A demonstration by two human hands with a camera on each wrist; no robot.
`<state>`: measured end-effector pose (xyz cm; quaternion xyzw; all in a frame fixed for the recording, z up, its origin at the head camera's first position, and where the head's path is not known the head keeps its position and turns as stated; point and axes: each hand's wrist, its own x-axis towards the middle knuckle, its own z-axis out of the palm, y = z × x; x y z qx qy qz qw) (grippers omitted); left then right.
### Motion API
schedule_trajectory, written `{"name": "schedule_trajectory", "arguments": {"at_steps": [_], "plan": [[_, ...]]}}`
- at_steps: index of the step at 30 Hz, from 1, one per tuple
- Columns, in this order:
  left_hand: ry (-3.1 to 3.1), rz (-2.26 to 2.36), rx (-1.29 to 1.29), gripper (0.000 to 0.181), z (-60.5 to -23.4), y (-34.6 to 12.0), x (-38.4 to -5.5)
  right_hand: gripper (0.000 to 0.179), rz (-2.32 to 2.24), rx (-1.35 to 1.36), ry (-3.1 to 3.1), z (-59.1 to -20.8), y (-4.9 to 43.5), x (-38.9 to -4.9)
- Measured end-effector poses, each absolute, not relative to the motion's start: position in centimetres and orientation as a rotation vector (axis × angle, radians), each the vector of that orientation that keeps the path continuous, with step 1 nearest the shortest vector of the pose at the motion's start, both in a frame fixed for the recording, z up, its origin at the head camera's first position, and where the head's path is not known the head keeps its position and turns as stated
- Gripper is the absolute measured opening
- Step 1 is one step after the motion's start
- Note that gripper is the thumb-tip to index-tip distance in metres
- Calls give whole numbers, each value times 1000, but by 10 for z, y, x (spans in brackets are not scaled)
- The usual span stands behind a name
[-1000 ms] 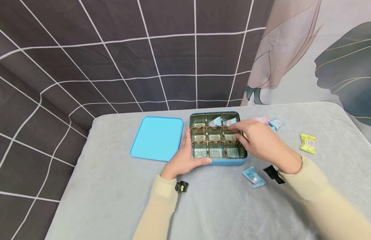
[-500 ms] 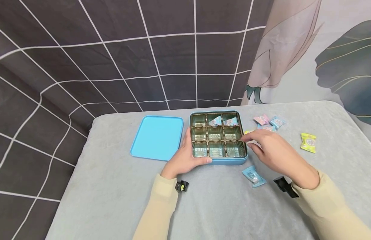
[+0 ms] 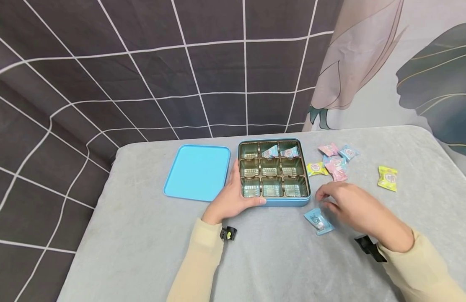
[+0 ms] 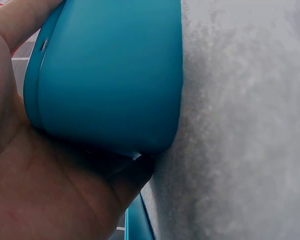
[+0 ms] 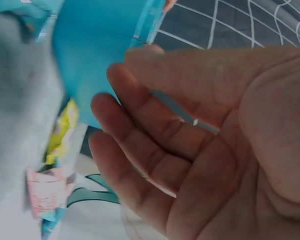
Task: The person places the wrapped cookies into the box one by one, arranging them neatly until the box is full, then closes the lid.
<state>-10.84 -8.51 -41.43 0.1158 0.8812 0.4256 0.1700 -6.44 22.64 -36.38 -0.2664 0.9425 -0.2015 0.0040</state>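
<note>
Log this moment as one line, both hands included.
left hand: grips blue tin | right hand: empty, by lone blue candy | inside: two candies, back row | lid: off, beside tin

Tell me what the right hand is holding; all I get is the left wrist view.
Observer: Nothing; no candy shows in the right hand.
Operator: Then describe what sits inside the box.
Observer: Two blue-and-white candies, both in the far row: one in the middle, one on the right.
</note>
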Motion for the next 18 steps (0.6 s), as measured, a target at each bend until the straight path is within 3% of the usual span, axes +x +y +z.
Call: {"name": "schedule_trajectory", "arguments": {"at_steps": [8,18], "plan": [[2516,1212,338,136,-415,-87,-109,17,-673,-795,2892,-378,225,-60],[2505,1210,342,134,-415,-86,-108,35,-643,-778,2830,-388,223,-55]]}}
